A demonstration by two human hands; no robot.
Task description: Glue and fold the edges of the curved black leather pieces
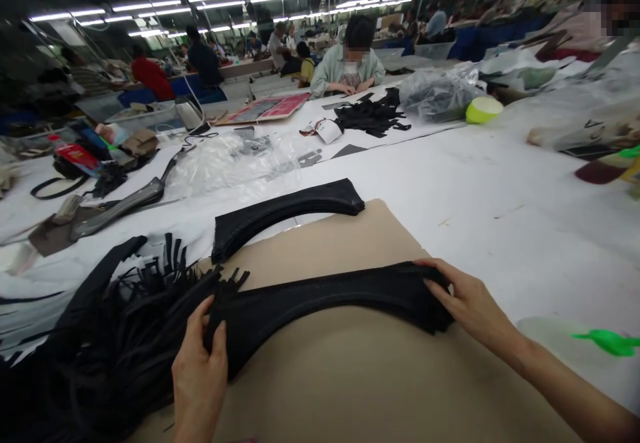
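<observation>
Between my two hands lies a stack of curved black fabric pieces [325, 293], arched along its near edge, on a tan board [320, 376]. My left hand [203, 363] grips the stack's left end, thumb on the near side and fingers partly hidden behind it. At the right end, my right hand [455, 293] pinches the stack with fingers over the top and thumb in front. A second stack of black curved pieces [290, 209] rests just beyond, across the board's far edge. Left of my left hand spreads a tangled heap of black strips [125, 336].
A white-covered table [500, 209] extends ahead. Clear plastic bags [235, 163], a red-labelled bottle [77, 156] and black cut pieces [373, 113] lie on it. A green-nozzled clear bottle [570, 339] is at right. A co-worker [350, 63] sits across the table.
</observation>
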